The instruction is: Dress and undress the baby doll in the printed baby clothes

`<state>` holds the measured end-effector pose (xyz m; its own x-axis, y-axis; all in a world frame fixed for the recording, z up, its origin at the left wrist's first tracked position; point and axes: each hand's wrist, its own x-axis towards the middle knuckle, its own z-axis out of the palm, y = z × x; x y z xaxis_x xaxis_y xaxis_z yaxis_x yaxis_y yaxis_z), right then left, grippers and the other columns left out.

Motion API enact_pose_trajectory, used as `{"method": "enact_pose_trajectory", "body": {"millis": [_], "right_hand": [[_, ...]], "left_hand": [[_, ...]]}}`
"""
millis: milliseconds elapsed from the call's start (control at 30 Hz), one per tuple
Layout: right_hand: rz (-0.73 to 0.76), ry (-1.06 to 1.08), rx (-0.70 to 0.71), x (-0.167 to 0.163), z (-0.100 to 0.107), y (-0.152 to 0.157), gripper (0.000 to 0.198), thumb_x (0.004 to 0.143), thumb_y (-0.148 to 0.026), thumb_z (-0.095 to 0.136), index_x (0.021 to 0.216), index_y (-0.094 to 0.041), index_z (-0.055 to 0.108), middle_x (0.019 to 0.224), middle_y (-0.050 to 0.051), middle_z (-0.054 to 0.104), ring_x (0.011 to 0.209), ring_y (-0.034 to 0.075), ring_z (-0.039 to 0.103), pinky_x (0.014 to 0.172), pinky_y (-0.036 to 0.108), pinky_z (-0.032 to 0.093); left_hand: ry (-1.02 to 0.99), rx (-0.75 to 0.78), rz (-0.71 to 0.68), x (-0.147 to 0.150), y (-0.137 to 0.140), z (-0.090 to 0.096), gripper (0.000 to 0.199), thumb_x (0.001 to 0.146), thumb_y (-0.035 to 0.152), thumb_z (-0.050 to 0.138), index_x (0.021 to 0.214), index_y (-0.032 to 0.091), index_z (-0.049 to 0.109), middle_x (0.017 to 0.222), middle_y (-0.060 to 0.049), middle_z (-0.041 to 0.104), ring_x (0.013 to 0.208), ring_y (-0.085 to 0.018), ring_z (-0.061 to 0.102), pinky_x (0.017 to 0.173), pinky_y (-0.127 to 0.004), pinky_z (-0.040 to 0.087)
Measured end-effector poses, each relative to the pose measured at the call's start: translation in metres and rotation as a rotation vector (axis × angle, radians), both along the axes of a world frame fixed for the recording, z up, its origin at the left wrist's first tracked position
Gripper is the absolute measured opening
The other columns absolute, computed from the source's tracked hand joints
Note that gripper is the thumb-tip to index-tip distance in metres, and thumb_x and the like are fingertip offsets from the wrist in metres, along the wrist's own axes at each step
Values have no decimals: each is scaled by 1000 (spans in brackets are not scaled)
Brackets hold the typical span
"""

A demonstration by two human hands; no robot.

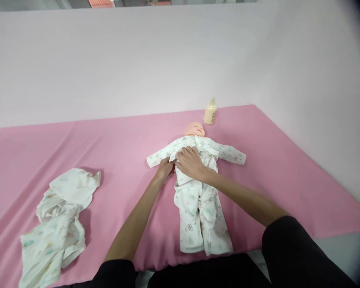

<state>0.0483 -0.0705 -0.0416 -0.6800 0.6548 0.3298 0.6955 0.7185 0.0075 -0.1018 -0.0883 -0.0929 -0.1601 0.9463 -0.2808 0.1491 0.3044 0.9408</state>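
Observation:
A baby doll (pixel 195 129) lies on its back, its head toward the wall, dressed in a white printed baby shirt (pixel 232 154) and matching pants (pixel 190 224). The shirt's sleeves are spread out to both sides. At the doll's waist on the left, my left hand (pixel 165 169) grips the shirt's lower edge, with its fingertips partly hidden under the cloth. My right hand (pixel 190 163) rests across the doll's belly, its fingers bent and closed on the front of the shirt near the left hand. The fabric between the two hands is mostly covered.
A pump bottle (pixel 210 114) of pale yellow liquid stands beyond the doll's head. Crumpled white printed baby clothes (pixel 57 224) lie at the left. A pink sheet (pixel 123 152) covers the table, and a white wall (pixel 108 68) runs along the back and right.

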Motion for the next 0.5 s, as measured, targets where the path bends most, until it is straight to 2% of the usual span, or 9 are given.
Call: {"method": "enact_pose_trajectory", "body": {"millis": [67, 200, 267, 400, 500], "right_hand": [[-13, -4, -34, 0, 0, 1, 13, 92, -20, 54, 94, -12, 64, 96, 15, 62, 93, 31, 51, 84, 46, 37], [-3, -13, -46, -2, 0, 2, 11, 89, -17, 54, 91, -12, 63, 95, 15, 63, 93, 32, 51, 83, 47, 37], [8, -30, -28, -2, 0, 2, 12, 90, -14, 52, 90, -12, 63, 94, 16, 63, 92, 32, 51, 82, 46, 36], [31, -70, 36, -3, 2, 2, 18, 88, -5, 46, 88, -13, 63, 92, 16, 61, 89, 31, 50, 79, 44, 35], [62, -69, 125, 0, 4, -5, 23, 86, 0, 43, 88, -13, 62, 93, 15, 58, 88, 30, 49, 77, 43, 35]], "left_hand": [[104, 45, -41, -8, -2, -2, 17, 87, 33, 54, 77, 20, 48, 64, 1, 51, 54, -12, 46, 52, -25, 32], [735, 197, -150, -29, -14, -8, 18, 88, 24, 52, 73, 21, 42, 76, -3, 59, 70, -19, 54, 62, -29, 34], [922, 205, -204, -30, -24, -9, 16, 91, 23, 49, 76, 21, 43, 82, -5, 61, 73, -21, 56, 62, -30, 33], [970, 100, -228, -12, -46, -1, 23, 96, 32, 42, 75, 22, 42, 75, -5, 60, 64, -21, 54, 58, -31, 29], [886, 92, -136, 0, -51, 11, 18, 95, 31, 43, 80, 22, 44, 75, -4, 61, 64, -21, 55, 57, -30, 29]]}}
